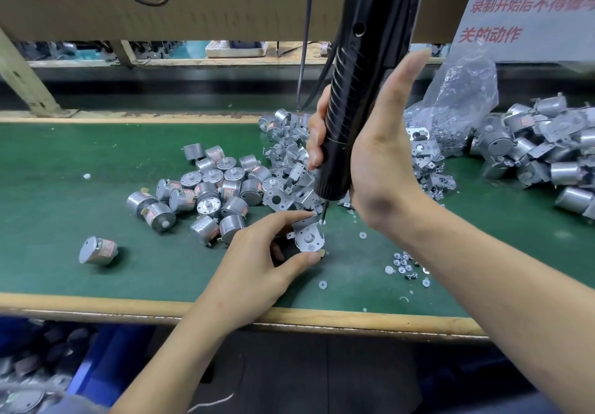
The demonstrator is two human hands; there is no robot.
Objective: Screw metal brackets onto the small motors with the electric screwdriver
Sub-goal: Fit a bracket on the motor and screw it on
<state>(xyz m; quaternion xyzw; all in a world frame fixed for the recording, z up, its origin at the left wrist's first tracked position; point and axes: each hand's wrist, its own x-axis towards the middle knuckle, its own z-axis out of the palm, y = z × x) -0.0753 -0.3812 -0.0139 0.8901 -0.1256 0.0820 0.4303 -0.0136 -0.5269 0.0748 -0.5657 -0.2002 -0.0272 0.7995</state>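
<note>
My right hand (380, 156) grips the black electric screwdriver (357, 98), which stands almost upright with its bit tip down on the top edge of a metal bracket (307, 236). That bracket lies on a small motor that my left hand (267, 252) pinches between thumb and forefinger on the green mat; the motor body is mostly hidden under the bracket and fingers. A heap of bare silver motors (209, 188) lies to the left. Loose brackets (289, 169) are piled behind the screwdriver.
Small screws and white washers (404, 265) are scattered at the right on the green mat (64, 188). A clear bag of parts (457, 101) and a pile of bracketed motors (541, 146) sit at the far right. One motor (96, 250) lies alone at left. The table's wooden edge (96, 302) runs along the front.
</note>
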